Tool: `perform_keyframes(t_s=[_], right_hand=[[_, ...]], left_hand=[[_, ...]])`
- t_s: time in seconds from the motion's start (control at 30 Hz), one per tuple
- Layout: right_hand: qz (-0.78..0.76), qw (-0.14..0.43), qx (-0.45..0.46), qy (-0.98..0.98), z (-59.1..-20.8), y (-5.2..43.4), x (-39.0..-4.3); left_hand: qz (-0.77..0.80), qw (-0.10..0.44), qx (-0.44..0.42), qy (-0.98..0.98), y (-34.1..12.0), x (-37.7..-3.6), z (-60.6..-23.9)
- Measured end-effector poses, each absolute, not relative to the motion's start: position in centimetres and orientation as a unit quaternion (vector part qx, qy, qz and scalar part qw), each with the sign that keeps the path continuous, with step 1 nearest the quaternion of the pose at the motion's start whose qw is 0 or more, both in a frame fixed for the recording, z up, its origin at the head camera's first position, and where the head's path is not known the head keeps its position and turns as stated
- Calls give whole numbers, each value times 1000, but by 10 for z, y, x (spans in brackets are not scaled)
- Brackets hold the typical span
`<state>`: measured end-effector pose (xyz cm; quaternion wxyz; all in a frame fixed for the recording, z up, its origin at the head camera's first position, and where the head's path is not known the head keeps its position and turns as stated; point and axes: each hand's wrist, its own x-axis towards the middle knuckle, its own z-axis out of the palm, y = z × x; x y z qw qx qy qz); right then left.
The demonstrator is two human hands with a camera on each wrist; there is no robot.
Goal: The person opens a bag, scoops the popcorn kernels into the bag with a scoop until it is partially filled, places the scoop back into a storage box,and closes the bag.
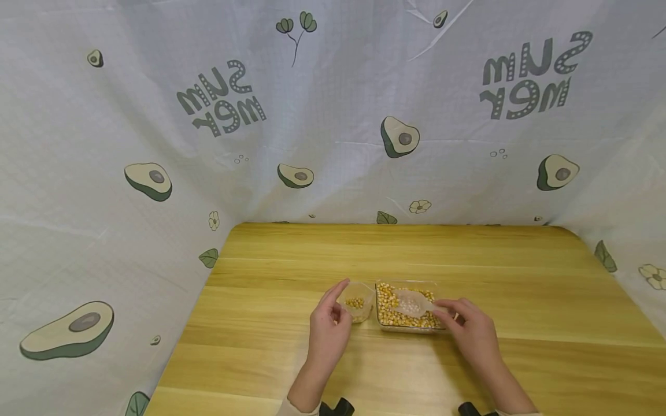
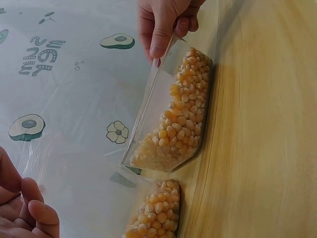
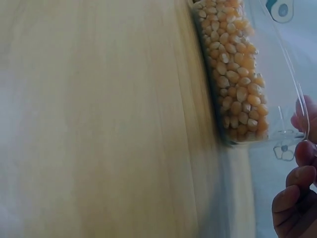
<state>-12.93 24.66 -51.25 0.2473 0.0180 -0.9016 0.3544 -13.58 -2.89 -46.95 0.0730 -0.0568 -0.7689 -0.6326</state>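
Note:
My left hand (image 1: 329, 329) pinches the upper edge of a clear plastic bag (image 2: 89, 193), with corn kernels (image 2: 154, 213) at its bottom. The bag stands upright just left of a rectangular clear container (image 1: 411, 330), which is filled with more corn kernels (image 1: 387, 297). Over those kernels lies the bowl of a translucent scoop (image 1: 411, 303). My right hand (image 1: 470, 326) holds the scoop's handle between thumb and fingers at the container's right end. In the right wrist view, the fingertips (image 3: 304, 153) are right at the container's corner, and the scoop is mostly hidden.
The bag and container stand on a wood-grain table (image 1: 260, 329). Behind and at the sides of it hangs a pale curtain (image 1: 333, 115) printed with avocados, leaves and flowers. Dark wrist mounts (image 1: 338, 407) show at the bottom edge.

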Motion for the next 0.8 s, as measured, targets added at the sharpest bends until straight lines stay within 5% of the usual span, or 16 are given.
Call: perform_keyframes(t_s=[0.8], right_hand=[[472,160,-110,-860,-519,245,-125]], left_hand=[[-639,67,-60,-764,-30,-134,-468]])
